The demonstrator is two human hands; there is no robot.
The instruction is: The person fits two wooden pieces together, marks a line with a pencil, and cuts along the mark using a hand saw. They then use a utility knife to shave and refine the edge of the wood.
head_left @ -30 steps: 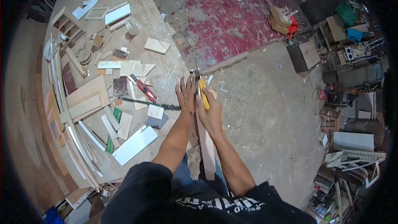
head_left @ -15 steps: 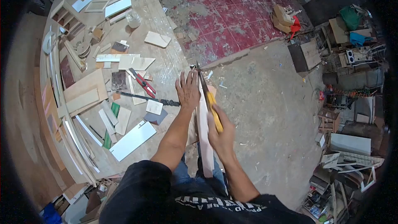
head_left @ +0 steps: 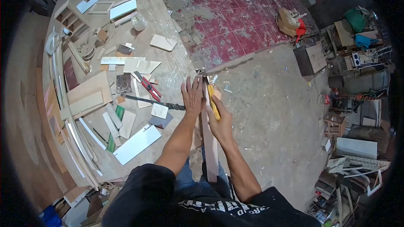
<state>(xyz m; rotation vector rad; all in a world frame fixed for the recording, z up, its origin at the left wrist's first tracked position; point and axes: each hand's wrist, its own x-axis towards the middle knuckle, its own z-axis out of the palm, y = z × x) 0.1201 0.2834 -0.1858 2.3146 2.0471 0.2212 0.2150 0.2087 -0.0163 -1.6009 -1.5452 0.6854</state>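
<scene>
My left hand (head_left: pixel 193 96) lies with fingers stretched out near the table's edge, pressing on the far part of a long, narrow wooden board (head_left: pixel 211 155). This board runs back towards my body, over my legs. On its right side, my right hand (head_left: pixel 221 120) is wrapped round the yellow handle of a handsaw (head_left: pixel 213 100). The saw's dark blade points away from me, close beside my left fingertips. Exactly where the teeth meet the wood cannot be made out. A black rod-like tool (head_left: pixel 153 101) lies just left of my left wrist.
The worktable (head_left: pixel 176 71) holds red-handled pliers (head_left: pixel 148 86), a white panel (head_left: pixel 137 144), a clear plastic cup (head_left: pixel 139 22), a small wooden rack (head_left: pixel 71 17) and several wood offcuts. Cardboard boxes (head_left: pixel 288 22) stand on the floor, with clutter along the right side.
My right hand has pushed the handsaw forward, and its blade now looks shorter and more steeply angled. My left hand stays on the board. The whole view has shifted slightly.
</scene>
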